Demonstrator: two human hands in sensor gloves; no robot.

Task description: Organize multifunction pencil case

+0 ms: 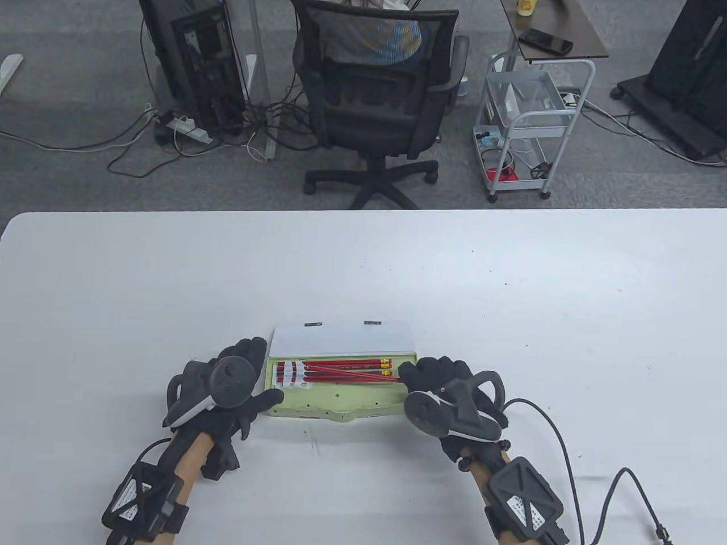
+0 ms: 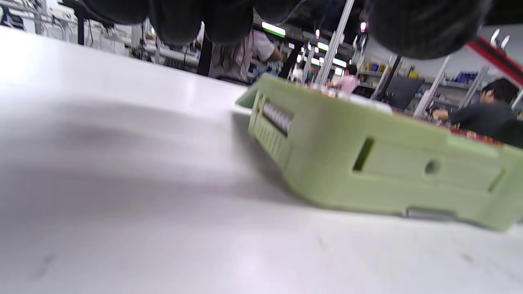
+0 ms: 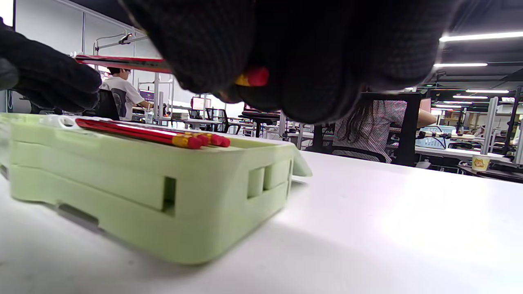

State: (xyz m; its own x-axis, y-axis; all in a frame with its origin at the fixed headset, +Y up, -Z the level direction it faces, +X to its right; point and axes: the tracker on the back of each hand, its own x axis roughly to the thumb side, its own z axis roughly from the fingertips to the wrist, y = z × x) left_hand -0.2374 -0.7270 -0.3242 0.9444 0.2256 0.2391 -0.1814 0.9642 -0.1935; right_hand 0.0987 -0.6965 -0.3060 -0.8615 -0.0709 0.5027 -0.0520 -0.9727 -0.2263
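A light green pencil case (image 1: 341, 406) lies open near the table's front, its white-lined lid (image 1: 341, 339) folded back flat. Several red pencils (image 1: 346, 363) lie side by side in its tray. My left hand (image 1: 262, 372) holds the case's left end, fingers behind it and thumb on the front corner. My right hand (image 1: 408, 376), at the case's right end, pinches the eraser end of one red pencil (image 1: 352, 373), which slants across the others. The right wrist view shows the case (image 3: 122, 192), the held pencil (image 3: 122, 62) and my fingers (image 3: 286, 49). The left wrist view shows the case's side (image 2: 367, 163).
The white table (image 1: 363, 272) stretches wide around the case. A black cable (image 1: 568, 454) trails from my right wrist along the front right. Beyond the far edge stand an office chair (image 1: 375, 96) and a white cart (image 1: 528, 125).
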